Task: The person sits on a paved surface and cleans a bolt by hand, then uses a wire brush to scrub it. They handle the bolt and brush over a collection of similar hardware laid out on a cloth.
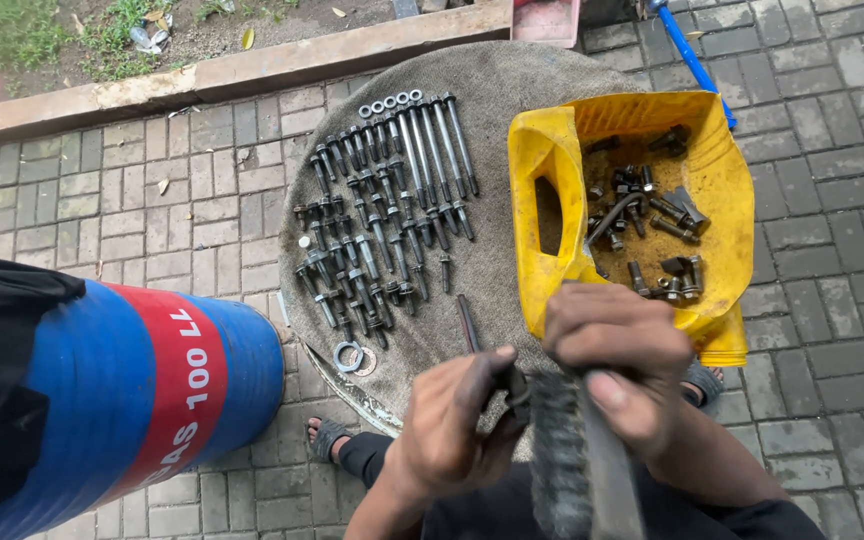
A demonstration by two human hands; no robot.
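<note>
My left hand point(457, 420) pinches a small dark bolt point(514, 382) by its end, close to my body. My right hand point(620, 350) grips the handle of a wire brush point(562, 450), whose bristles lie against the bolt. Both hands hover over the near edge of a round stand covered with grey cloth point(512, 90). On the cloth lie rows of cleaned bolts point(392, 210), long ones at the far end, short ones nearer. A single long bolt point(467, 322) lies just ahead of my left hand.
A cut-open yellow plastic jug point(552, 150) holding several dirty bolts and nuts sits at the right of the cloth. Two washers point(350, 356) lie near its left edge. A blue drum with a red band point(122, 390) stands at the left. Brick paving surrounds everything.
</note>
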